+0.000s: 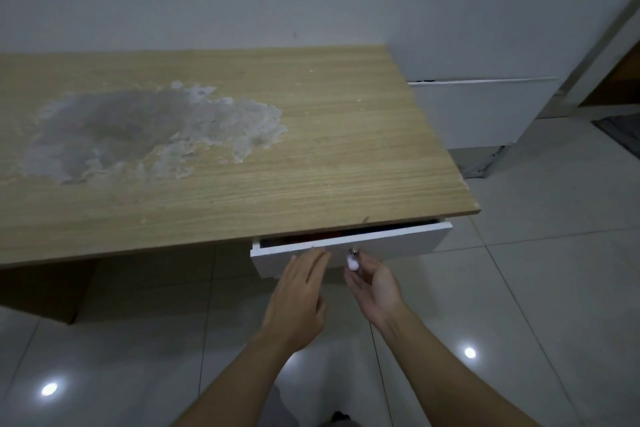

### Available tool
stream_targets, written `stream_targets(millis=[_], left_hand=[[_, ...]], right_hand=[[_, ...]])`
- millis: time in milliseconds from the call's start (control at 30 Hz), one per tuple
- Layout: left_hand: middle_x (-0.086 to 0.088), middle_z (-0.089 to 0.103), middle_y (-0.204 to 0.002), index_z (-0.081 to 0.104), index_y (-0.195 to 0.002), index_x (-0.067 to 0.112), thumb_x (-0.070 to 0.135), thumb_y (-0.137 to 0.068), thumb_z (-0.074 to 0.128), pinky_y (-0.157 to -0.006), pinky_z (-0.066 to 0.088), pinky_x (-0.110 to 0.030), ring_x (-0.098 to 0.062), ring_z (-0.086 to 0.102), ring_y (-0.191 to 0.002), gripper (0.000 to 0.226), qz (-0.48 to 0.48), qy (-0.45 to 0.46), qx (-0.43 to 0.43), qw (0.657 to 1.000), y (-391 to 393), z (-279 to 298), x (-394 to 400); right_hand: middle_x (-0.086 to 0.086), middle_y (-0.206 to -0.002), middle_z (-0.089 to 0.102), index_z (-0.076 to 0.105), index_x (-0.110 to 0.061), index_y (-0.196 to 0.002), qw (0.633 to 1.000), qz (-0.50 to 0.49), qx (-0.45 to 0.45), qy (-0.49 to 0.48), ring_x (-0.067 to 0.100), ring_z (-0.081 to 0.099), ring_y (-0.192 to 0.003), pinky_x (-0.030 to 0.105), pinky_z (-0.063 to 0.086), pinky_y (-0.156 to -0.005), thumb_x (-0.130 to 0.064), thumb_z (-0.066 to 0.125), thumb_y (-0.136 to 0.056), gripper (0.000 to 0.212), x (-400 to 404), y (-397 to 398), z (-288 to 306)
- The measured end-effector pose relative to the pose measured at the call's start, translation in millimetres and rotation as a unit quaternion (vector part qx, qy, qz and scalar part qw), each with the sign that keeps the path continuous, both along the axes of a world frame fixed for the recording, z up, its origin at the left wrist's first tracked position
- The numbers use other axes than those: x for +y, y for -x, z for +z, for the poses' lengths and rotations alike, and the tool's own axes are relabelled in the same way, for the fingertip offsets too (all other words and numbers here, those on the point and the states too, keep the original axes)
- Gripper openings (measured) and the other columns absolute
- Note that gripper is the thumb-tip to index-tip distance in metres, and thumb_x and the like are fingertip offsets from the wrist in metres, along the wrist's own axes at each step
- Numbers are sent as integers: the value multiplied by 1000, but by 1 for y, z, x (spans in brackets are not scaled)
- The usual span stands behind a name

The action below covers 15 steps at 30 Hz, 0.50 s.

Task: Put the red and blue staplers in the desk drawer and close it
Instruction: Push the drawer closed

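The white desk drawer (408, 241) under the right end of the wooden desk (311, 156) stands out only a narrow gap. Through the gap a strip of red (311, 238), likely the red stapler, shows; the rest inside is dark and I cannot make out the blue stapler. My left hand (298, 298) is flat, fingers together, fingertips on the drawer front near its top edge. My right hand (372, 282) is palm-up, with thumb and fingers pinched on a small white knob (353, 263) hanging from a metal piece on the drawer front.
A large pale worn patch (138, 128) marks the desk top. A white wall runs behind the desk. A white panel (478, 111) and a metal bracket (485, 163) stand to the right. Glossy floor tiles (536, 288) lie below, and a doorway shows at far right.
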<state>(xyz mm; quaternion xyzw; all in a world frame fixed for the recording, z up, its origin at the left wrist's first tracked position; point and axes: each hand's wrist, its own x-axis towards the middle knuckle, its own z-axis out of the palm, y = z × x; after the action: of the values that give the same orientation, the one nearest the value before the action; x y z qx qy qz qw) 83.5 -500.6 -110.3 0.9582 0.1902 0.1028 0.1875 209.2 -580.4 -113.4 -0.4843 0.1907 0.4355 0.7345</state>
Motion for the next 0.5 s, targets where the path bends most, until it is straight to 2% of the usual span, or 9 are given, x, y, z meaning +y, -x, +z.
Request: stream_targets(millis=[67,133,267,333,400,433,500], left_hand=[[-12,46,-141,36,-137,8,5,-69,53,-114,12,-39,-26,39,-134,70,5,27,14,1000,1,0,1],[-8,34,-149,26,-142,11,7,-78,49,-118,4,-31,-23,29,-139,68,8,67,41,997,0,1,3],[-6,28,-151,20,-143,12,9,-82,49,-120,17,-36,-21,26,-139,68,15,100,79,992,-5,4,13],[-5,28,-151,19,-143,13,10,-82,49,-119,18,-34,-21,26,-138,68,14,100,88,991,-7,5,17],[-6,28,-151,19,-144,13,10,-83,49,-118,18,-33,-21,27,-138,68,16,103,92,990,-8,5,20],[-6,28,-151,18,-144,13,10,-83,48,-118,18,-32,-21,27,-138,68,16,107,94,990,-8,5,21],[-5,28,-151,18,-144,13,10,-84,48,-118,17,-30,-20,26,-138,67,16,113,99,989,-8,7,22]], right_hand=[[8,-87,58,57,-6,-101,1000,-5,8,-1,17,54,-82,29,44,-86,2,40,-92,21,10,-5,-4],[9,-85,57,58,-6,-97,1000,-8,19,-9,17,53,-78,25,46,-77,5,39,-91,23,19,-9,-7],[9,-82,52,57,-8,-93,1000,-17,22,-8,14,48,-70,26,45,-80,10,36,-90,28,34,-14,-5],[10,-96,52,55,-8,-102,1000,-19,13,-11,17,51,-81,29,45,-84,13,35,-88,33,39,-15,-4],[10,-110,49,51,-7,-118,1000,-20,6,-5,22,49,-102,33,40,-94,16,32,-86,44,43,-16,-4],[8,-109,49,52,-7,-116,1000,-17,3,3,23,47,-106,34,38,-98,17,32,-85,44,45,-16,-3],[5,-95,50,58,-11,-95,1000,-8,-6,12,20,48,-99,36,37,-102,18,31,-84,42,47,-15,-2]])
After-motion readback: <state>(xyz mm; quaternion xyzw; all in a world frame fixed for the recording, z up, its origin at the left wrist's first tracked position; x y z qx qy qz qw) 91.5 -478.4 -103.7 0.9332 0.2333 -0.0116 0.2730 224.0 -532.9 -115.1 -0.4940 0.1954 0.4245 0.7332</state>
